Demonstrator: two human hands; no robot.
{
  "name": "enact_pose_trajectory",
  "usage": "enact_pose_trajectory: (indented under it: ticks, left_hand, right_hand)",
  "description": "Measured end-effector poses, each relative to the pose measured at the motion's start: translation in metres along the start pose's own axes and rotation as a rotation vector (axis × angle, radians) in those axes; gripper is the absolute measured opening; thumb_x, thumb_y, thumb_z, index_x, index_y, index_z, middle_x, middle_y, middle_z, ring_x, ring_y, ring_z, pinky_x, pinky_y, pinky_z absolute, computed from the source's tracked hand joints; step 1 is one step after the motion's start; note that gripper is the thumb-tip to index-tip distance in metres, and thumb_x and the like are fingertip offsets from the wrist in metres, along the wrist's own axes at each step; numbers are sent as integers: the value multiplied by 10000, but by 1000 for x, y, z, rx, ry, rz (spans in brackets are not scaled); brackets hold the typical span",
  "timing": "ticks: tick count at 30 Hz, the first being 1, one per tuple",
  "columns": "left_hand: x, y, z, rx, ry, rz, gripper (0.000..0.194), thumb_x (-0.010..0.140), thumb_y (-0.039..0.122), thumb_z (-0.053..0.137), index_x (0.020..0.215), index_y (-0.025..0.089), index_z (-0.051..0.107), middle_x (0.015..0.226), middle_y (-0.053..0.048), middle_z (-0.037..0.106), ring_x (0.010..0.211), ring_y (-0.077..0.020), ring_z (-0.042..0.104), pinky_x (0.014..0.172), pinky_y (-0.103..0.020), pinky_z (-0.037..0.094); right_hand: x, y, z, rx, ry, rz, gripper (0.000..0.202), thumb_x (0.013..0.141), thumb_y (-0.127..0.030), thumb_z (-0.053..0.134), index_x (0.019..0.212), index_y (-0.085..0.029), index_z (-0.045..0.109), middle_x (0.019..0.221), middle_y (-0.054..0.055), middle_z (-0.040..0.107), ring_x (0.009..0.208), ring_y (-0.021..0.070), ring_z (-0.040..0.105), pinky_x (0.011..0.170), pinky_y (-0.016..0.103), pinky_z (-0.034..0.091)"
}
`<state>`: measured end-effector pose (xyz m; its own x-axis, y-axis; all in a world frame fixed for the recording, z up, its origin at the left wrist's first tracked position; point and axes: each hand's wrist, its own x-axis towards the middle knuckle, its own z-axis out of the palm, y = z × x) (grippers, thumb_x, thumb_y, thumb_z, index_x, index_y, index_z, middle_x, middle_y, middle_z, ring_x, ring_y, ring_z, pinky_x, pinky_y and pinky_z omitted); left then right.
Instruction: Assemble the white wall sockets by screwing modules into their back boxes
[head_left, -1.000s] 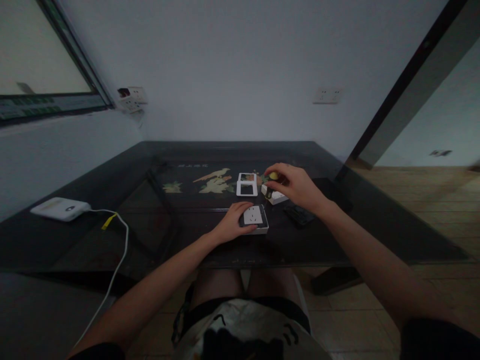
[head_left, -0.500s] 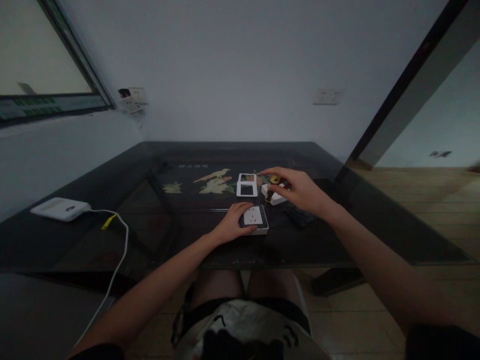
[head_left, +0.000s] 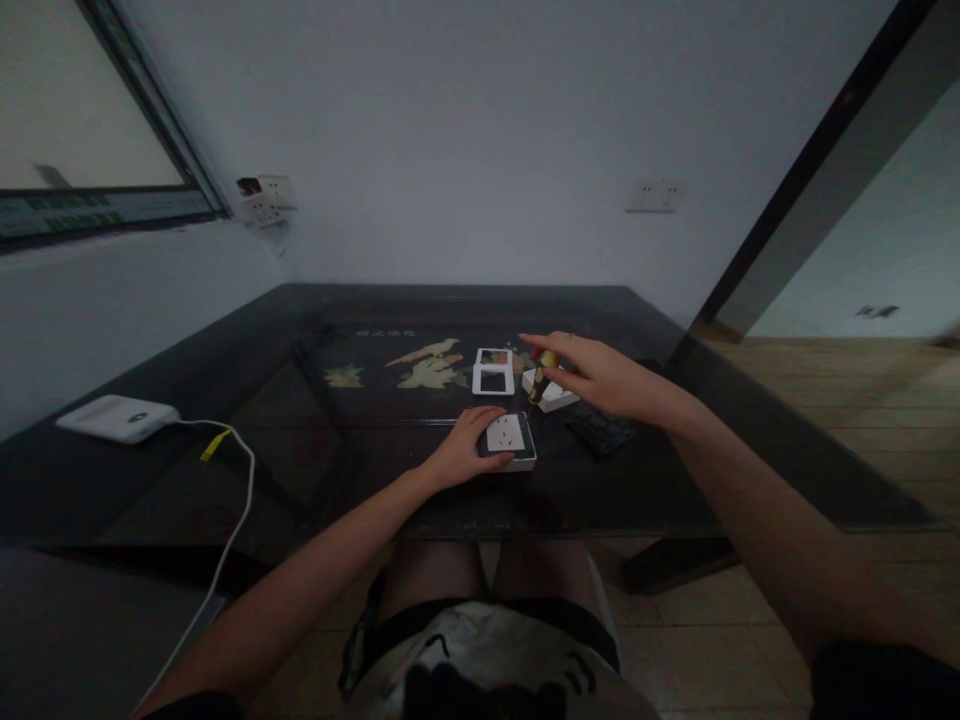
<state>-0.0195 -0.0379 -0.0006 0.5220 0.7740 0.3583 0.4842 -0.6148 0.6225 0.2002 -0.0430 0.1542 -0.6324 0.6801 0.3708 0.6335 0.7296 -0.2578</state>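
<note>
On the dark table, my left hand (head_left: 466,450) is wrapped around a wall socket (head_left: 506,432) with a white face and dark surround, seated on a white base. My right hand (head_left: 604,375) pinches a screwdriver (head_left: 542,377) with a yellow and black handle, its index finger stretched out past the handle. The screwdriver tilts, with its lower end near the socket's upper right corner. Whether the tip touches a screw is too small to tell. Just beyond the socket lie white cover frames (head_left: 493,367). Partly behind the screwdriver is a white box-like part (head_left: 556,400).
A crumpled-looking black item (head_left: 600,432) lies below my right wrist. At the table's left sits a white device (head_left: 120,418) with a white cable (head_left: 251,470) running off the front edge. Wall outlets (head_left: 656,195) are mounted behind the table.
The fingers of my right hand have shifted around the screwdriver handle, which now shows more fully. My left hand and the socket have stayed in place.
</note>
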Motion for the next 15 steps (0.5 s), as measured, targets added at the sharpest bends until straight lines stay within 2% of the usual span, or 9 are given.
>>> enact_pose_trajectory:
  ticks: [3,6,9,12,15]
  left_hand:
    - [0,1,0,-1,1,6,642,747,403,680,1313,200,454,1356,-118,465,1263,-270,403,1085,-468,316]
    - [1,2,-1,1,0,-1,648,737,404,688,1307,197,461,1350,-120,470,1260,-275,405,1083,-467,318]
    - [1,2,0,4,3,0,643,738,410,684,1304,200,463,1354,-120,465,1261,-276,405,1083,-469,316]
    - [1,3,0,5,3,4,647,741,403,683,1306,180,462,1349,-131,467,1260,-275,405,1085,-461,317]
    - [0,2,0,2,4,5,646,741,410,680,1310,196,460,1348,-122,473,1255,-281,410,1076,-473,326]
  right_hand:
    - [2,-4,5,-66,77,52,349,885,-219,475,1229,-220,530,1018,66,655,816,183,597,702,299,446]
    - [2,-10,16,-273,195,192,229,902,-343,492,1055,-216,606,944,65,668,748,190,602,606,280,397]
    - [0,-15,23,-433,212,264,311,912,-450,448,957,-206,635,904,78,669,743,209,615,557,270,365]
    - [-1,-14,22,-391,183,247,339,931,-413,415,1118,-203,604,1007,99,666,848,235,627,611,295,423]
    - [-1,-8,14,-216,172,159,385,941,-277,370,1295,-203,503,1173,111,620,1017,246,594,775,356,469]
